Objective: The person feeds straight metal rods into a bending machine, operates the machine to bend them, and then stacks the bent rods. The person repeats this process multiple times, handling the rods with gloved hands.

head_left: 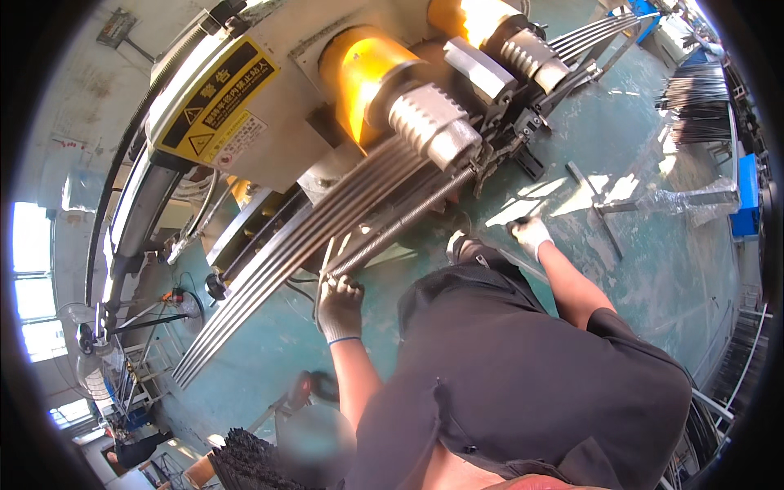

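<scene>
My left hand (pixel 340 306), in a pale work glove, has its fingers curled at the lower end of a long coil-wrapped rod (pixel 392 230) on the machine. Whatever lies inside those fingers is hidden. Above it a row of several thin metal rods (pixel 278 265) slants through the machine, under a ridged metal roller (pixel 437 122). Held out to the right over the floor, my gloved right hand (pixel 532 234) has dark fingertips bent inward. Any object within its grasp is too small or covered to make out.
Two yellow cylinders (pixel 363 73) top the machine, beside a yellow warning label (pixel 216 98). A bundle of dark rods (pixel 698 102) rests on a rack at the far right. A metal bar (pixel 594 211) is near my right hand. A fan (pixel 184 305) stands at left.
</scene>
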`<act>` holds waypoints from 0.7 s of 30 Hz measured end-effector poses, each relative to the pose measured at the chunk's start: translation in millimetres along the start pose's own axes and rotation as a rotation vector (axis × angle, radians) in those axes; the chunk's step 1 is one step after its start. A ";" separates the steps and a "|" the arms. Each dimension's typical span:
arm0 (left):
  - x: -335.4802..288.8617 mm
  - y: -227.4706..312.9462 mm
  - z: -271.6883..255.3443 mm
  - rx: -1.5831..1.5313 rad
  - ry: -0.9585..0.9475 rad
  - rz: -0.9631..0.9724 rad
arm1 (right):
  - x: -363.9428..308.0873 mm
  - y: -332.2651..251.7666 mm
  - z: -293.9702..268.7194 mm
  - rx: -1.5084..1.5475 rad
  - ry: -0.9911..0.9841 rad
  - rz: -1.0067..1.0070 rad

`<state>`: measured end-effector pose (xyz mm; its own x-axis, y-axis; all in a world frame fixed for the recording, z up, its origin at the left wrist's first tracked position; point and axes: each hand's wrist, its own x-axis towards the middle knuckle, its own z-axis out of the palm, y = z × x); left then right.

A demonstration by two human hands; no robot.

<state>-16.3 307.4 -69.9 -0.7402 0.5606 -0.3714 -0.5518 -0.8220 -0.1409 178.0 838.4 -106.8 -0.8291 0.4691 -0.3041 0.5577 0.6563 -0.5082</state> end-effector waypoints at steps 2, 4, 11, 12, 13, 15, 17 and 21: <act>-10.2 -6.6 38.0 0.501 -0.064 0.087 | -0.6 -41.2 -26.1 0.435 0.061 0.270; -36.8 -19.3 77.6 0.686 -0.010 0.247 | 13.8 -79.6 -53.2 0.609 0.150 0.233; -66.1 -24.3 158.2 0.627 0.000 0.564 | 20.6 -206.2 -160.9 0.998 0.613 -0.113; -72.5 -13.4 156.4 0.840 -0.284 0.511 | 23.1 -218.9 -163.8 1.057 0.658 -0.084; -74.2 2.7 151.1 0.867 -0.218 0.624 | 26.0 -228.5 -166.0 1.111 0.702 -0.055; -76.1 9.9 157.4 0.893 -0.170 0.733 | 33.4 -223.8 -171.2 1.138 0.513 -0.119; -73.5 -4.9 183.4 0.777 -0.251 0.651 | 49.5 -214.9 -172.7 1.261 0.489 -0.089; -75.7 -29.1 208.4 0.653 -0.133 0.692 | 63.7 -227.8 -180.3 1.705 0.379 -0.141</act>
<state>-24.3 309.8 153.6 -0.9976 0.0117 -0.0676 -0.0515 -0.7793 0.6246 5.1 825.3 134.9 -0.6708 0.7309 -0.1252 -0.3777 -0.4820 -0.7906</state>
